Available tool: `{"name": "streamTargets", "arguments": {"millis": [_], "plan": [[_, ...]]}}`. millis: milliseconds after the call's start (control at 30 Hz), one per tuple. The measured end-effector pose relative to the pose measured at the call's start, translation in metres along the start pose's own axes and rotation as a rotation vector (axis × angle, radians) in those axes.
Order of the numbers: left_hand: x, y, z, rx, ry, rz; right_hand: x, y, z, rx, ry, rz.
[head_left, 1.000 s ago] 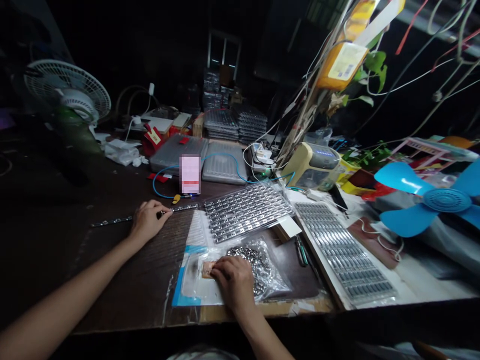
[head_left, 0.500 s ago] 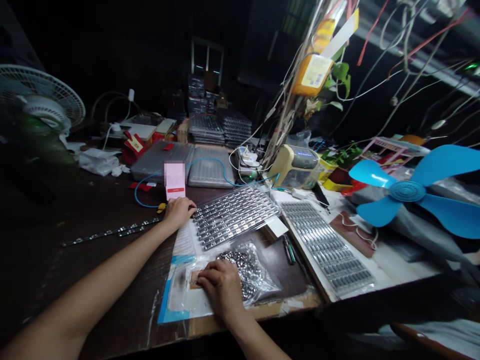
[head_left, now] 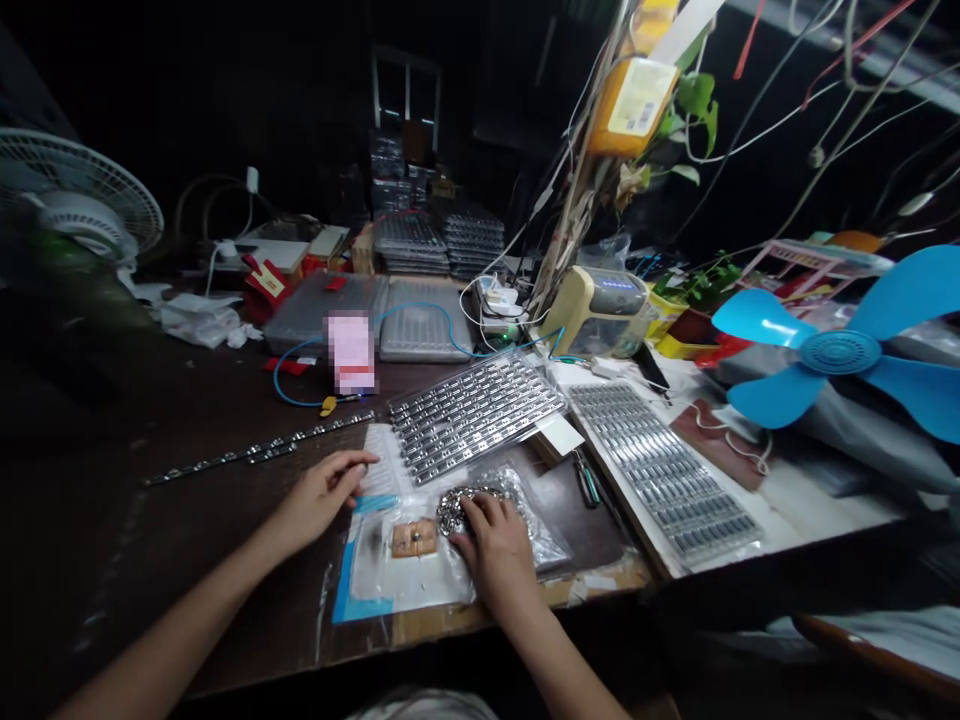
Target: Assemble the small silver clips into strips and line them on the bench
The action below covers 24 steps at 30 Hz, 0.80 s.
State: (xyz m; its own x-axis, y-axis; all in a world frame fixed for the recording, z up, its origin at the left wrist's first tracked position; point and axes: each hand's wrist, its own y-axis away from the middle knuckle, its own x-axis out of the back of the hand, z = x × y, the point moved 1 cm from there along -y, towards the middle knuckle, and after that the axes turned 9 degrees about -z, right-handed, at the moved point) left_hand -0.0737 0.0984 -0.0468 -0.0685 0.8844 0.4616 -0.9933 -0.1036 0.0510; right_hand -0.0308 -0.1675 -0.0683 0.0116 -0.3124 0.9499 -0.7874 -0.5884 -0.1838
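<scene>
My right hand (head_left: pixel 495 548) rests on a clear plastic bag of small shiny metal parts (head_left: pixel 459 506), its fingers bent into the pile; what they pinch, if anything, is hidden. Just left of it lies a small tan block (head_left: pixel 414 537) on a clear sheet with a blue edge (head_left: pixel 352 590). My left hand (head_left: pixel 322 495) lies on the dark table beside that sheet, fingers stretched out and holding nothing. A long thin metal strip (head_left: pixel 262 451) lies beyond the left hand. A tray of rows of metal parts (head_left: pixel 474 410) sits behind both hands.
A second parts tray (head_left: pixel 660 470) lies to the right, with small pliers (head_left: pixel 586 485) between. A blue fan (head_left: pixel 832 355) is at right, a white fan (head_left: pixel 82 215) at far left. Grey cases (head_left: pixel 375 315), stacked trays, a beige device (head_left: pixel 600 310) and hanging cables crowd the back.
My left hand drew back from the strip's end near the tray to the sheet's edge. My right hand shifted right, off the tan block onto the bag of parts.
</scene>
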Motion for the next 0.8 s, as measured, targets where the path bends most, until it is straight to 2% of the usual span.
{"name": "streamTargets", "arguments": {"millis": [133,200,300,433,800], "plan": [[-0.035,0.025,0.004,-0.013,-0.038,0.004,-0.009,-0.004,-0.002,0.002,-0.093,0.013],[-0.05,0.029,0.005,-0.017,-0.091,0.009,-0.011,-0.006,-0.003,0.0,-0.137,0.064],[-0.065,0.031,0.007,-0.107,-0.16,0.0,-0.011,-0.006,-0.002,0.002,-0.206,0.134],[-0.072,0.034,0.007,-0.201,-0.18,0.021,-0.009,-0.005,0.0,0.008,-0.306,0.145],[-0.077,0.037,0.005,-0.24,-0.314,0.019,-0.011,-0.006,0.004,0.06,-0.489,0.179]]}}
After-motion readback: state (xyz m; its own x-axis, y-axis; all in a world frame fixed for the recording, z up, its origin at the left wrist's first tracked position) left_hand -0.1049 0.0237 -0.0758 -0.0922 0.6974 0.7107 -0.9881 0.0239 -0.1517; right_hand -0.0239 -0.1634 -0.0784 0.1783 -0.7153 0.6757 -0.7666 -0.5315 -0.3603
